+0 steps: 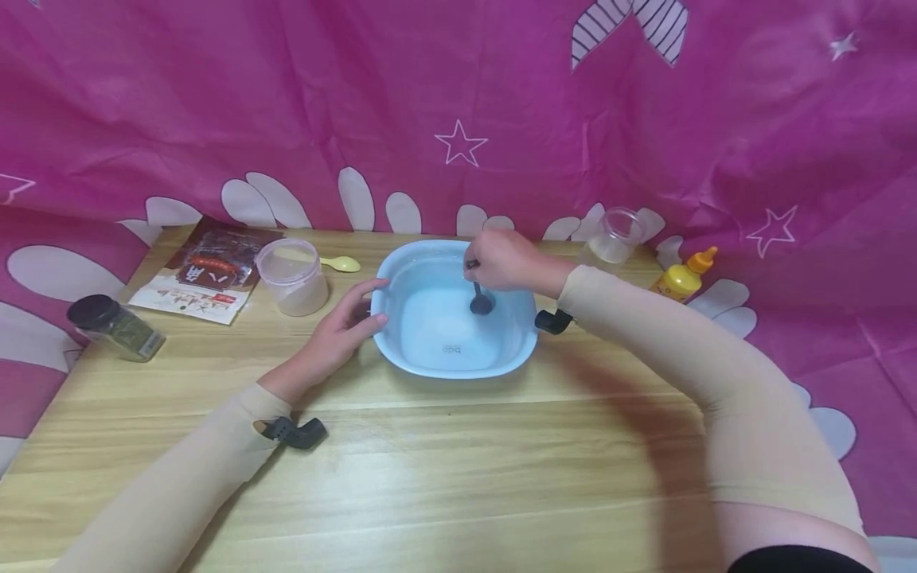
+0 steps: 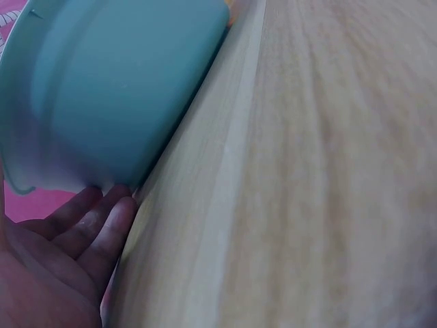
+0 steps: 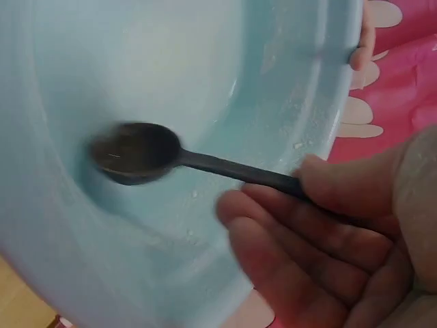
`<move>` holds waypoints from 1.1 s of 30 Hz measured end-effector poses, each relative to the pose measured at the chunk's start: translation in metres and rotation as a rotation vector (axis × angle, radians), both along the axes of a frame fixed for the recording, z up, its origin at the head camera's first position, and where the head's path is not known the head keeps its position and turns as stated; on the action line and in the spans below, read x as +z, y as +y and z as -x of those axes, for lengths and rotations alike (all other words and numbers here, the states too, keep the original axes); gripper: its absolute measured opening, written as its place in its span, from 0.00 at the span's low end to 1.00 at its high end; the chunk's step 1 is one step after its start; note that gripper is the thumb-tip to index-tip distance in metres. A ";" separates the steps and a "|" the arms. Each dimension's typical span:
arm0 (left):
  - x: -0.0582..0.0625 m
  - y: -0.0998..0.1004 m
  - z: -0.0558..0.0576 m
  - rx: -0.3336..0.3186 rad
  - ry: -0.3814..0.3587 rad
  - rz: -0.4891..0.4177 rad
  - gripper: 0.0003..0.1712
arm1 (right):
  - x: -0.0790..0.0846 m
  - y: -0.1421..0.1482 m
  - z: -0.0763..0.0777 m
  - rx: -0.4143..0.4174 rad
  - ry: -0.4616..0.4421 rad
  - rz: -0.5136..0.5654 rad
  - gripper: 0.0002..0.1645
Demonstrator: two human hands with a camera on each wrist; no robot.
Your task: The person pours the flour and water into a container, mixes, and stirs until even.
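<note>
A light blue plastic basin sits on the table. My left hand holds its left side, thumb and forefinger at the rim; the left wrist view shows the other fingers against the outer wall. Over the basin's right half, my right hand pinches the handle of a small black spoon between thumb and fingers. The spoon's bowl is low inside the basin, slightly blurred, and looks to hold some liquid. Droplets cling to the inner wall. How much liquid the basin contains, I cannot tell.
Left of the basin stand a clear tub, a yellow spoon, a food packet and a dark-lidded jar. To the right are a clear jar and a yellow squeeze bottle. A pink curtain hangs behind.
</note>
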State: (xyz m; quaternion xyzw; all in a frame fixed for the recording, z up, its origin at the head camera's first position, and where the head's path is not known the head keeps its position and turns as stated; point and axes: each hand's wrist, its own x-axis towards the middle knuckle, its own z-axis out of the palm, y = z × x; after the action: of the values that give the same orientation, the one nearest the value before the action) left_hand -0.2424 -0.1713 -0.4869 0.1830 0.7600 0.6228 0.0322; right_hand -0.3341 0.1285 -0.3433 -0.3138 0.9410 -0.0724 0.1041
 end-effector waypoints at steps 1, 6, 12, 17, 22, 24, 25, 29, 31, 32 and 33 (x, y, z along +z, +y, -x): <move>-0.001 0.000 0.000 0.000 -0.001 0.001 0.35 | 0.001 0.001 -0.001 0.007 -0.027 -0.018 0.09; -0.001 -0.001 0.000 0.000 -0.006 0.003 0.35 | 0.000 -0.001 -0.007 0.055 -0.275 0.002 0.10; -0.002 -0.001 -0.001 0.004 -0.003 0.007 0.35 | -0.010 -0.015 -0.014 0.008 -0.540 0.214 0.10; -0.005 -0.001 -0.001 0.001 0.002 -0.010 0.35 | -0.015 -0.024 -0.013 -0.009 -0.482 0.310 0.11; -0.005 0.000 -0.001 0.001 0.016 -0.007 0.35 | -0.018 -0.023 -0.005 -0.065 -0.306 0.324 0.10; -0.005 0.001 -0.001 -0.001 0.015 -0.002 0.35 | -0.016 -0.020 -0.003 -0.086 -0.225 0.299 0.10; -0.005 0.001 0.000 -0.001 0.013 0.002 0.35 | -0.015 -0.018 -0.003 -0.093 -0.186 0.281 0.10; -0.004 0.000 0.001 -0.002 0.008 0.002 0.35 | -0.008 -0.012 -0.005 -0.089 -0.049 0.182 0.11; -0.004 -0.001 0.001 0.001 0.007 0.004 0.35 | -0.005 -0.010 -0.007 -0.072 -0.006 0.127 0.10; -0.004 -0.001 0.001 -0.002 0.008 0.003 0.35 | -0.003 -0.009 -0.009 -0.063 0.007 0.101 0.09; -0.004 -0.001 0.001 -0.005 0.009 0.000 0.35 | -0.001 -0.008 -0.010 -0.055 0.010 0.078 0.09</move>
State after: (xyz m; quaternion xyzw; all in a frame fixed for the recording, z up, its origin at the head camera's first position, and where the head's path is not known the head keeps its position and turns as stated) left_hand -0.2439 -0.1727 -0.4908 0.1876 0.7597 0.6218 0.0305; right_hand -0.3236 0.1204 -0.3444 -0.2922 0.9462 -0.1102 0.0849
